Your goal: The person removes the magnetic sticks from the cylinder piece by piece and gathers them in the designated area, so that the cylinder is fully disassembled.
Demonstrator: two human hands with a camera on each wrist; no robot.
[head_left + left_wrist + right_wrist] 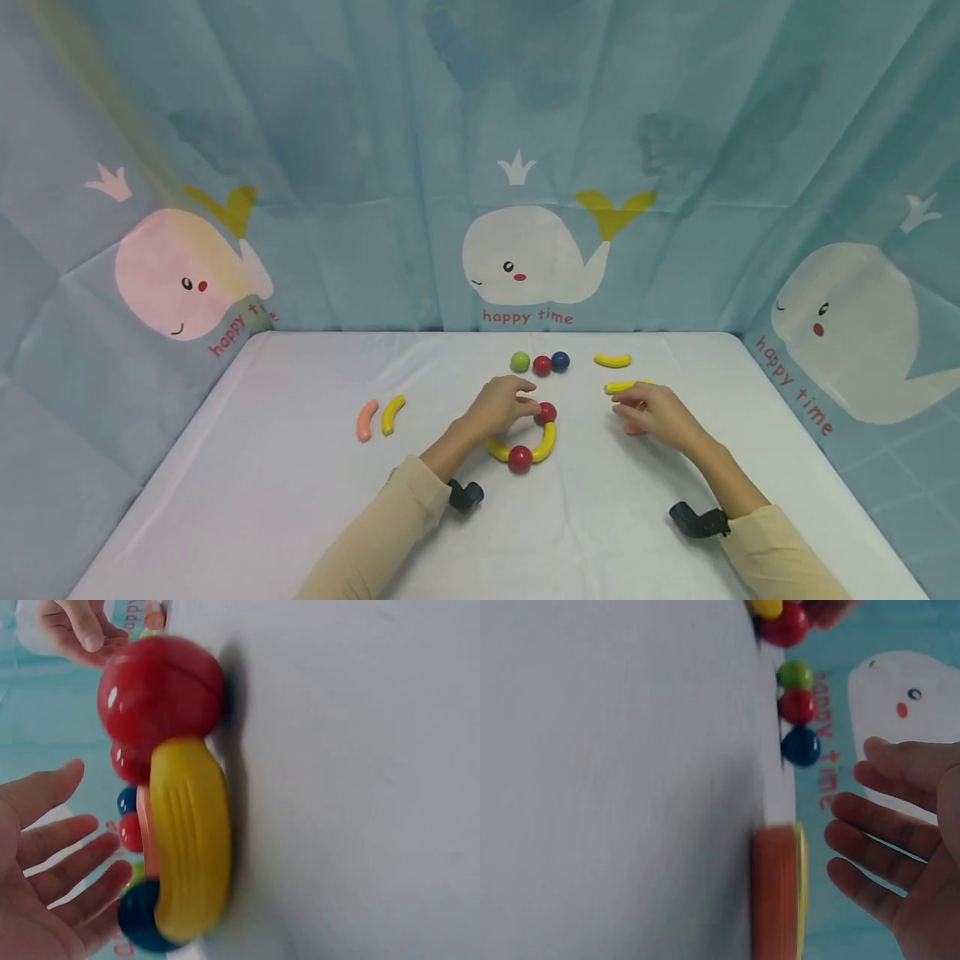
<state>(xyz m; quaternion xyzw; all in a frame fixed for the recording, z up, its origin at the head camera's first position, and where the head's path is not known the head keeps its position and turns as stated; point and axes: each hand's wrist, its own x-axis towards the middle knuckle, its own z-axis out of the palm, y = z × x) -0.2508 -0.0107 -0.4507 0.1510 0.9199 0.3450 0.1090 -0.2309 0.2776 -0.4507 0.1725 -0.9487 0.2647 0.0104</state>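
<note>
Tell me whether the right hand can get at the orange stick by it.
Most likely yes: the right hand looks empty, its fingers apart and close to the orange stick, with nothing visible between them.

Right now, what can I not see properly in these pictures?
Head view: the blue ball at the yellow stick's end is hidden, apparently by the left hand.
Head view: the pink stick is partly covered by the right hand.
Right wrist view: the pink stick is blurred and cut off by the bottom edge.
Left wrist view: the left edge cuts off the left hand.
</note>
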